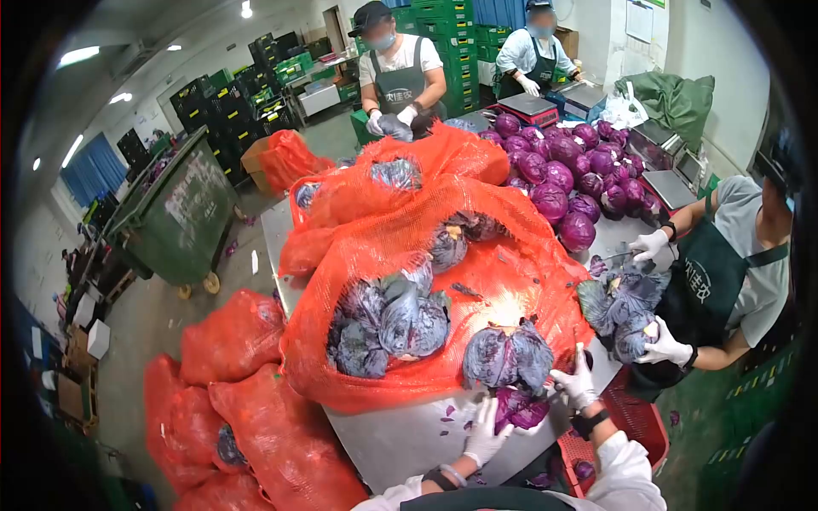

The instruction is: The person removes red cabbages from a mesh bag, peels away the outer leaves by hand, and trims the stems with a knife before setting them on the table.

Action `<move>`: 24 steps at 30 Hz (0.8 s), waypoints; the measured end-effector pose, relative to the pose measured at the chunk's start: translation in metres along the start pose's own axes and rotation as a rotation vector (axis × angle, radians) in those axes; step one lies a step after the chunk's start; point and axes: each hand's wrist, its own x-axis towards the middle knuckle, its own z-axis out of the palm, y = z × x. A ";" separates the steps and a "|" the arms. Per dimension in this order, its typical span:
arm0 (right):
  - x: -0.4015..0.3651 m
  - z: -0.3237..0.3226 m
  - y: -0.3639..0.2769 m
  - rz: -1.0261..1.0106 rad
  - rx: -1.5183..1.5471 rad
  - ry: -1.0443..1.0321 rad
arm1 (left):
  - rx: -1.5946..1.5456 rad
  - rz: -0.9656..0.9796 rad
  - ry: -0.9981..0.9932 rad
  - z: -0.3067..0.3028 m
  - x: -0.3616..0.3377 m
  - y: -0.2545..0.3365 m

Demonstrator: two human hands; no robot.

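Near the front edge of the metal table, my gloved left hand (pixel 487 433) rests against a purple cabbage piece with loose leaves (pixel 520 407); whether its fingers grip it is unclear. My gloved right hand (pixel 579 381) is raised just right of that piece, fingers apart; something thin and dark shows by it, too small to name. Directly behind the purple leaves sits a cabbage with dull outer leaves (pixel 504 356), on the edge of an open red mesh bag (pixel 409 223). More leafy cabbages (pixel 392 319) lie inside the bag at the left.
Peeled purple cabbages (pixel 558 175) are piled at the back right. A co-worker at the right handles a leafy cabbage (pixel 635 332); two others stand behind the table. A red basket (pixel 652 417) is below the table's right edge. Full mesh bags (pixel 273 426) lie at the left.
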 end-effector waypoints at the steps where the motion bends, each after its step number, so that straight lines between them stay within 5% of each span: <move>1: 0.051 -0.031 0.090 -0.277 -0.341 -0.001 | 0.138 0.033 -0.089 0.017 0.001 0.009; 3: 0.001 -0.013 0.036 -0.276 -0.604 -0.059 | 0.149 0.130 -0.197 0.046 0.007 0.024; 5: -0.004 -0.045 0.058 -0.313 -0.526 0.018 | -0.006 0.204 -0.268 0.067 0.015 0.043; 7: -0.031 -0.092 0.047 -0.152 -0.674 0.091 | 0.020 0.257 -0.568 0.072 0.019 0.059; 9: -0.059 -0.135 0.025 -0.145 -1.144 0.202 | -0.227 0.247 -0.867 0.028 0.039 0.094; 10: -0.071 -0.145 0.021 -0.174 -1.128 0.293 | -0.483 0.342 -0.615 0.062 0.028 0.058; 11: -0.074 -0.150 0.013 -0.222 -1.108 0.383 | -0.987 -0.301 -0.682 0.049 0.026 0.041; 12: -0.079 -0.131 -0.022 -0.291 -0.982 0.282 | -1.147 -0.366 -0.268 0.098 0.015 -0.037; 13: -0.078 -0.097 -0.055 -0.353 -0.849 0.184 | -1.175 -0.265 -0.052 0.037 0.030 0.004; 15: -0.050 -0.055 -0.072 -0.594 -0.932 0.010 | -1.099 -0.483 0.299 -0.003 0.044 0.015; 19: 0.022 0.030 -0.099 -0.658 -0.851 -0.320 | -1.137 -0.485 0.435 -0.014 0.067 0.013; 24: 0.061 0.058 -0.071 -0.458 -0.755 -0.488 | -1.419 -0.536 0.112 -0.037 0.091 -0.007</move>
